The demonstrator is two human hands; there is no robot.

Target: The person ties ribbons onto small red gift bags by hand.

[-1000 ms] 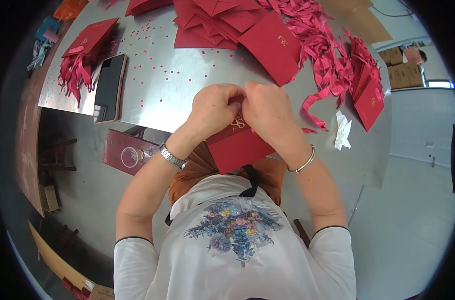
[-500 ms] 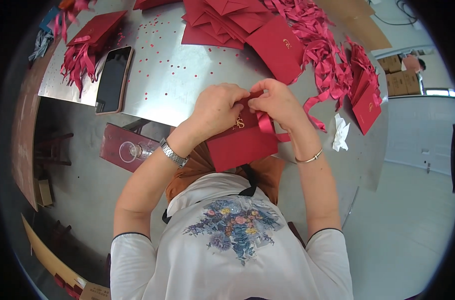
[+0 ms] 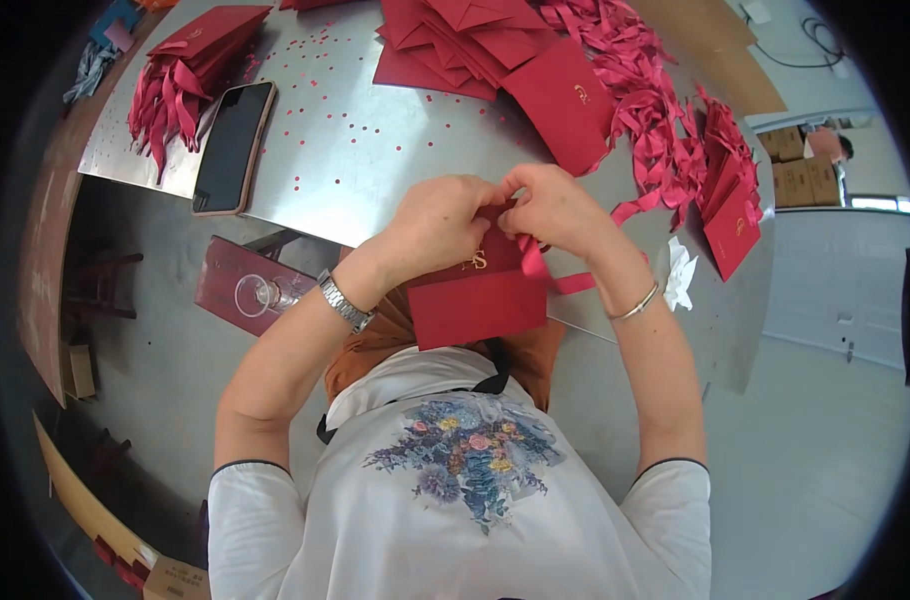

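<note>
A red paper gift bag [image 3: 478, 310] with gold print is tilted at the table's near edge, in front of my body. My left hand [image 3: 437, 222] is closed on the bag's far edge, fingertips bent in. Just to its right, my right hand [image 3: 552, 208] pinches a pink-red ribbon [image 3: 533, 262] against that same edge. The ribbon's loose part hangs in a loop below the right hand and trails to the right. Both hands' fingertips meet closely, and the exact spot where the ribbon meets the bag is hidden by them.
A metal table [image 3: 325, 150] carries red paper dots, a phone [image 3: 234, 148], stacked red bags [image 3: 455, 50] and a ribbon heap [image 3: 640, 110]. Ribboned bags lie at left [image 3: 190, 70] and right [image 3: 732, 235], near a crumpled tissue [image 3: 679, 274]. A glass cup [image 3: 262, 297] stands on a stool.
Both hands stay together at the bag's far edge, with the right wrist slightly turned. The ribbon loop has shifted a little. The whole view has moved slightly.
</note>
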